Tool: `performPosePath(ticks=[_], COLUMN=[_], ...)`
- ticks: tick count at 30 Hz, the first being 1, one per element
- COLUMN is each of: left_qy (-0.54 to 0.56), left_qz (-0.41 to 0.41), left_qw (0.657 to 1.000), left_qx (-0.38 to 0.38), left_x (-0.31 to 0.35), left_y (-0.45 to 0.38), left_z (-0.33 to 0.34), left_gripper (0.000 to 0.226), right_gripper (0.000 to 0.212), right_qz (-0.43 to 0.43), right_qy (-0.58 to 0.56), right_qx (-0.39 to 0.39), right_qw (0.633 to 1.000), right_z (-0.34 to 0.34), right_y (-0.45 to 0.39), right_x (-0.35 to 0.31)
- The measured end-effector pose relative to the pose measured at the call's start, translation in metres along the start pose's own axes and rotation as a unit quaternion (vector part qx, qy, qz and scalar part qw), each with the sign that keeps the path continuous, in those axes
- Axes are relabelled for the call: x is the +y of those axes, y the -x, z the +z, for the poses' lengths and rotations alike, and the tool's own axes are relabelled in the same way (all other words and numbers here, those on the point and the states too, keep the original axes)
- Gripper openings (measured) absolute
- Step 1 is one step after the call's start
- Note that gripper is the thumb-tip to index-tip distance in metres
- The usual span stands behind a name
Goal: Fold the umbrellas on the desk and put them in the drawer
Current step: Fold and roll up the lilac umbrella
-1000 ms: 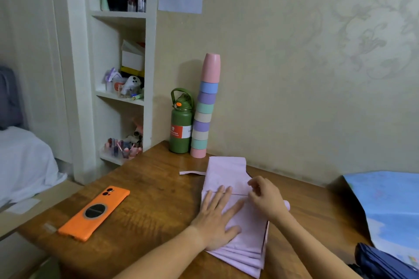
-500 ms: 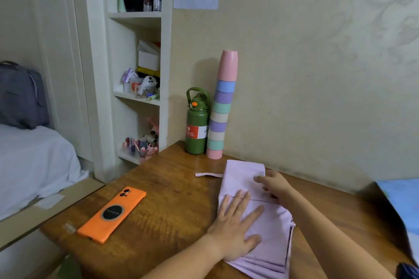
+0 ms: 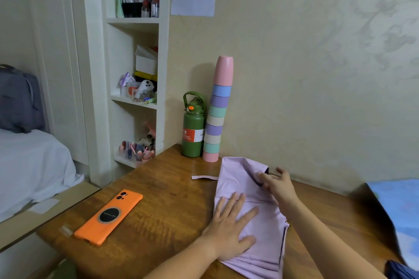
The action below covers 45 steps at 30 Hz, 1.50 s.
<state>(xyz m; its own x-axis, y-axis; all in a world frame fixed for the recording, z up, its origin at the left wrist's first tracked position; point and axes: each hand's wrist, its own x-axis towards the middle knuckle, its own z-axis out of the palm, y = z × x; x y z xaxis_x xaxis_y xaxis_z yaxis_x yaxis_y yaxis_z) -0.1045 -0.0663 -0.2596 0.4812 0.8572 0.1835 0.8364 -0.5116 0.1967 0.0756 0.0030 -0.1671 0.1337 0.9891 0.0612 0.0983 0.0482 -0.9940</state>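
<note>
One lilac umbrella [image 3: 244, 190], flat on desk [image 3: 163, 201]: soft, light, slippery cloth, likely best taken by its folded edge; my left hand [image 3: 231, 231] presses it, fingers spread, my right hand [image 3: 277, 184] pinches the far fold.

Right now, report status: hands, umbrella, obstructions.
Left hand flat, pressing lilac umbrella. Right hand pinching its far fold. Strap loose on desk; nothing blocking.

Right hand [image 3: 277, 184] now lifting lilac umbrella [image 3: 240, 179] far edge.
</note>
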Motion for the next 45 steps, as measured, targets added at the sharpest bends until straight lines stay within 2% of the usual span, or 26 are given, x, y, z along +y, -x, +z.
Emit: performPosePath(ticks=[2, 3, 5, 7, 10, 12, 15, 17, 19, 22, 25, 29, 32, 34, 38, 41, 45], left_qy=[0.016, 0.026, 0.071, 0.184, 0.372, 0.451, 0.565, 0.599, 0.582, 0.489, 0.43, 0.341, 0.297, 0.283, 0.354, 0.312, 0.229], left_qz=[0.006, 0.005, 0.0, -0.008, -0.043, -0.106, -0.224, -0.264, -0.293, -0.377, -0.406, -0.403, -0.406, -0.403, -0.396, -0.376, -0.362], left_qw=[1.0, 0.999, 0.996, 0.976, 0.9, 0.838, 0.733, 0.695, 0.702, 0.743, 0.791, 0.845, 0.863, 0.869, 0.847, 0.873, 0.902], left_qx=[0.008, 0.017, 0.052, 0.112, 0.223, 0.287, 0.306, 0.296, 0.287, 0.259, 0.157, 0.083, 0.049, 0.04, 0.023, -0.017, -0.056], left_x=[-0.003, -0.004, -0.007, -0.008, -0.006, -0.012, -0.025, -0.021, -0.012, -0.004, -0.006, -0.009, -0.011, -0.009, -0.004, -0.006, -0.012], left_y=[0.0, 0.0, 0.0, 0.001, 0.008, 0.007, 0.003, 0.004, 0.003, -0.001, -0.001, 0.007, 0.012, 0.013, 0.015, 0.018, 0.021], left_z=[0.0, 0.001, 0.002, 0.0, -0.012, -0.01, -0.007, -0.018, -0.034, -0.052, -0.06, -0.066, -0.066, -0.066, -0.065, -0.068, -0.073], left_gripper=[0.075, 0.078, 0.08, 0.073, 0.047, 0.047, 0.053, 0.055, 0.059, 0.06, 0.053, 0.03, 0.032, 0.041, 0.062, 0.059, 0.062], right_gripper=[0.091, 0.081, 0.045, 0.025, 0.027, 0.028, 0.026, 0.026, 0.026, 0.023, 0.036, 0.009, 0.004, 0.012, 0.024, 0.018, 0.024], right_qz=[-0.053, -0.082, -0.149, -0.2, -0.24, -0.258, -0.271, -0.266, -0.275, -0.3, -0.317, -0.333, -0.398, -0.415, -0.421, -0.435, -0.477], right_qy=[0.037, 0.073, 0.177, 0.241, 0.266, 0.293, 0.327, 0.34, 0.355, 0.372, 0.402, 0.47, 0.504, 0.519, 0.542, 0.564, 0.589], right_qx=[-0.037, -0.059, -0.073, -0.076, -0.073, -0.076, -0.106, -0.137, -0.15, -0.141, -0.134, -0.125, -0.12, -0.121, -0.112, -0.09, -0.094], right_qw=[0.997, 0.992, 0.97, 0.947, 0.931, 0.918, 0.899, 0.892, 0.881, 0.867, 0.849, 0.808, 0.757, 0.737, 0.719, 0.696, 0.646], right_z=[-0.005, -0.009, -0.015, -0.021, -0.032, -0.039, -0.05, -0.055, -0.058, -0.058, -0.06, -0.065, -0.062, -0.058, -0.052, -0.054, -0.058], right_y=[0.009, 0.014, 0.024, 0.036, 0.059, 0.076, 0.099, 0.11, 0.119, 0.129, 0.133, 0.134, 0.135, 0.135, 0.139, 0.141, 0.136], right_x=[0.002, 0.002, -0.001, -0.001, 0.005, 0.011, 0.019, 0.027, 0.035, 0.039, 0.045, 0.051, 0.051, 0.049, 0.053, 0.055, 0.057])
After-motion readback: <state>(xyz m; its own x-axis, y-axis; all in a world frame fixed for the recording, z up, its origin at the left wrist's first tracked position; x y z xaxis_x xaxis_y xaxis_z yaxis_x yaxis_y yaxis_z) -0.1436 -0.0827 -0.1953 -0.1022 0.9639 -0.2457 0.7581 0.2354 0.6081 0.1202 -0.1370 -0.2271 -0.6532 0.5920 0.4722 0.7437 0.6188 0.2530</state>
